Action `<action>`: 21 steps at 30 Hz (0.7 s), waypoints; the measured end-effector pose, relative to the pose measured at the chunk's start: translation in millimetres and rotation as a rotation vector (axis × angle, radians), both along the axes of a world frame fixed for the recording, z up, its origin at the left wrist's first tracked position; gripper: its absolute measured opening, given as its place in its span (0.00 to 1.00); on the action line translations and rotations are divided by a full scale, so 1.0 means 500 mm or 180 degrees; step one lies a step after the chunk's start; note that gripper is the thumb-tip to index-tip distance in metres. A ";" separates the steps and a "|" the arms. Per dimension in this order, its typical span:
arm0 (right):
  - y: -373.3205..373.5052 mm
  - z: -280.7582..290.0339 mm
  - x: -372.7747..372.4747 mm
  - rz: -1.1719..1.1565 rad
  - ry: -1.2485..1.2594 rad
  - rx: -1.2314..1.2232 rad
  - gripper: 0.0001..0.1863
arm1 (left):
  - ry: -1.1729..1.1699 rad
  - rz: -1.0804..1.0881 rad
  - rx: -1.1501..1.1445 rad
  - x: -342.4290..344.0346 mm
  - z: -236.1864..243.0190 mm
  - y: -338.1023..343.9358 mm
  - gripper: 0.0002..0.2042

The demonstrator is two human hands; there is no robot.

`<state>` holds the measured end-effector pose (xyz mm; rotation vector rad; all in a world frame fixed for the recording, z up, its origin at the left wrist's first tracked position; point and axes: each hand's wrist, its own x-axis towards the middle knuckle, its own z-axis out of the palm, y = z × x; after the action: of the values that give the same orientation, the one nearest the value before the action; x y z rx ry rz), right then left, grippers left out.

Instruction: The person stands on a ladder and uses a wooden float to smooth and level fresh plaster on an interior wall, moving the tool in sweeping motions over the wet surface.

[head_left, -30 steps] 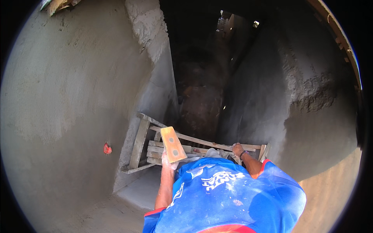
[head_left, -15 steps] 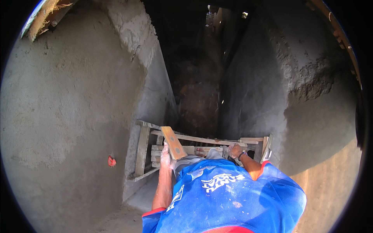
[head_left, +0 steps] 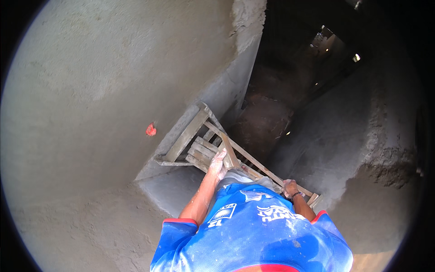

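My left hand (head_left: 218, 165), smeared with pale mortar, is closed round a wooden plastering float (head_left: 230, 153). The float is tilted, so mostly its narrow edge shows. It is in front of my body, above the slats of a wooden frame (head_left: 185, 136). My right hand (head_left: 290, 187), with a dark band at its wrist, is closed beside the right end of the frame's long wooden rail (head_left: 253, 162). Its fingers are partly hidden, and I cannot make out what they hold.
A plastered wall (head_left: 113, 90) rises on the left, with a small red piece (head_left: 151, 129) on it. Beyond the frame lies a dark, deep passage (head_left: 267, 109). On the right another grey wall (head_left: 335, 131) has a rough mortar edge (head_left: 380, 158).
The view has swung left, so the walls and frame appear rotated. The float has turned from showing its broad face with round spots to nearly edge-on. Both hands remain closed.
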<state>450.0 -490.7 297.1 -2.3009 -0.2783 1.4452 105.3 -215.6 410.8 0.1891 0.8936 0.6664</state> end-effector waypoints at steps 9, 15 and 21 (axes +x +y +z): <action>0.053 0.002 0.027 0.0028 0.0358 0.0105 0.15 | 0.1453 0.0865 -0.0135 -0.207 -0.177 -0.078 0.17; 0.101 0.037 0.022 0.0165 0.0393 0.0127 0.17 | 0.2908 0.0721 -0.0741 -0.362 -0.356 -0.257 0.27; 0.085 0.012 0.044 0.0358 0.0327 0.0200 0.16 | 0.3877 -0.0182 -0.1093 -0.352 -0.319 -0.385 0.28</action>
<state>471.9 -448.2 303.3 -2.1841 -0.4224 1.5807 -70.6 -407.8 251.2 0.3141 2.1393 0.2780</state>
